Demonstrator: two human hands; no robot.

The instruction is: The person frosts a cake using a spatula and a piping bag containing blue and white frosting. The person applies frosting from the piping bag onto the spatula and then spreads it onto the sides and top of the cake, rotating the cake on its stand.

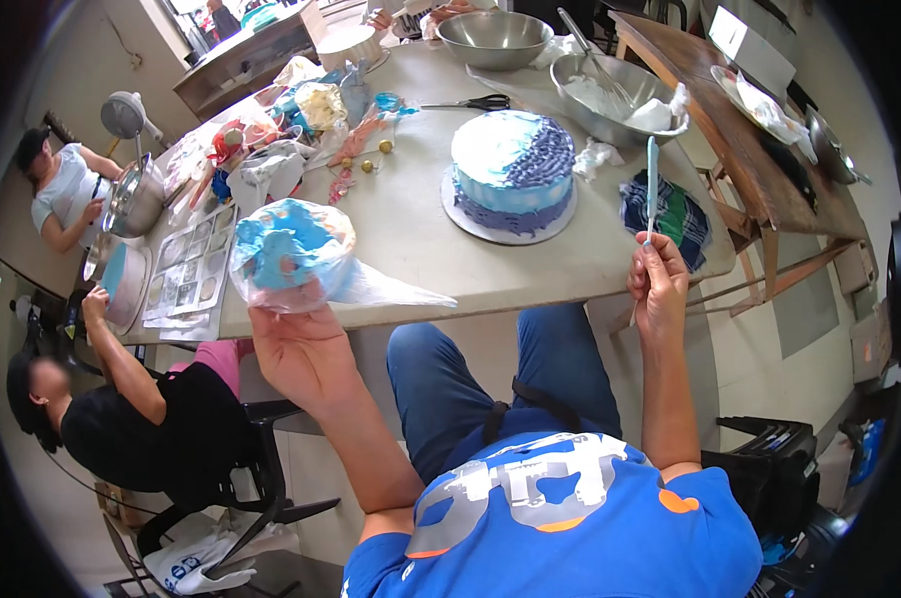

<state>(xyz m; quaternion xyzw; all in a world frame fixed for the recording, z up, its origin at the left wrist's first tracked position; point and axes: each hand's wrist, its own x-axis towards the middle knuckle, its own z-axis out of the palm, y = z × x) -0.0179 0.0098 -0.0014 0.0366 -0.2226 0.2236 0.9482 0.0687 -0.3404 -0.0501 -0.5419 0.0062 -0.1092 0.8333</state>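
Observation:
My left hand point(297, 344) supports a clear plastic piping bag point(342, 280) from below. The bag's mouth is spread wide, with blue frosting point(278, 243) in it, and its pointed tip lies toward the right. Upright in my right hand point(658, 276) is a thin spatula point(651, 183), its blade coated in pale blue frosting. Between the hands, farther back, a round cake point(514, 173) stands on a white cake board point(469, 226). Light blue and white frosting covers its side and part of its top; purple-blue piping covers the top's right part and rings the base.
Behind the cake are scissors point(473, 103), a steel bowl point(495, 41) and another bowl point(607, 123) holding a whisk point(607, 78). A plaid cloth point(663, 213) lies at right. Used piping bags point(316, 105) and printed sheets point(192, 258) are at left, where a seated person point(121, 418) touches another cake point(125, 280).

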